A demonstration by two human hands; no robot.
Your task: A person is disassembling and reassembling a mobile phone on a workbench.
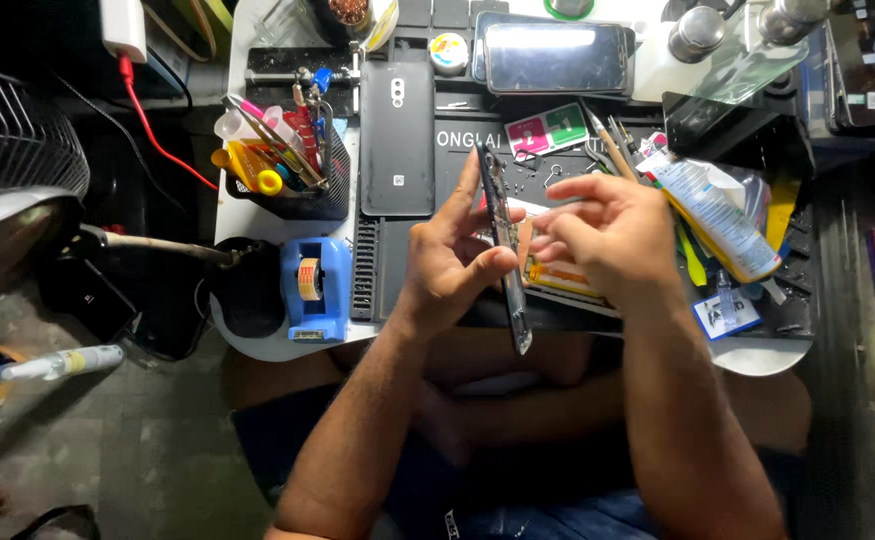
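A blue tape dispenser (315, 288) sits at the table's left edge, a black phone back cover (397, 135) lying beyond it. The left hand (448, 262) is closed around a phone frame (503, 240), held edge-up above the work mat (458, 140). The right hand (598, 235) pinches near its upper edge, fingertips together, perhaps on a small part. The frame looks thin, light and rigid but easily scratched; gripping it by the side rails seems safest.
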